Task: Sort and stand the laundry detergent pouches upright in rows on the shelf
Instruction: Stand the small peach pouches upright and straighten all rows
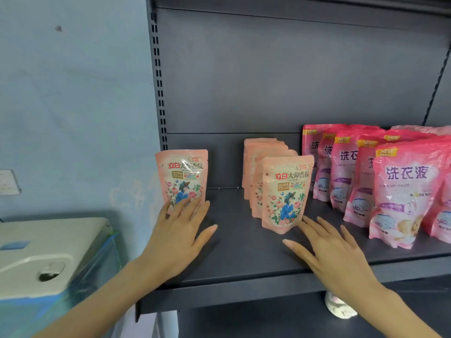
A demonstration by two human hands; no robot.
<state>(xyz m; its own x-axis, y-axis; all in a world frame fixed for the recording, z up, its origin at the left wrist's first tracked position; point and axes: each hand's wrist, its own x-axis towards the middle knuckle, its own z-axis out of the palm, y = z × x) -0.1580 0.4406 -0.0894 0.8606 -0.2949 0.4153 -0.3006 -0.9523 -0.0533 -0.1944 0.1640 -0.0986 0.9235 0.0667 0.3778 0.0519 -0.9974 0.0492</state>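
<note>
Left hand [180,230], fingers straight and spread, rests against the base of a lone pouch [181,176] standing upright at the left end of the shelf [241,252]. Recommended: press low and slide it square with the peach row [263,152] mid-shelf, face forward. Right hand [334,250], likewise flat and holding nothing, lies at the foot of the front pouch [286,193]. Pouches look soft, glossy and floral-printed; pink pouches [405,191] stand in rows at right.

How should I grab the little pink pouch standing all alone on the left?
Probably hold the lone pouch by its two side edges, from the front, thumb one side, fingers the other. It stands upright, flat and thin, facing out, and the left hand lies open at its lower front.
</note>
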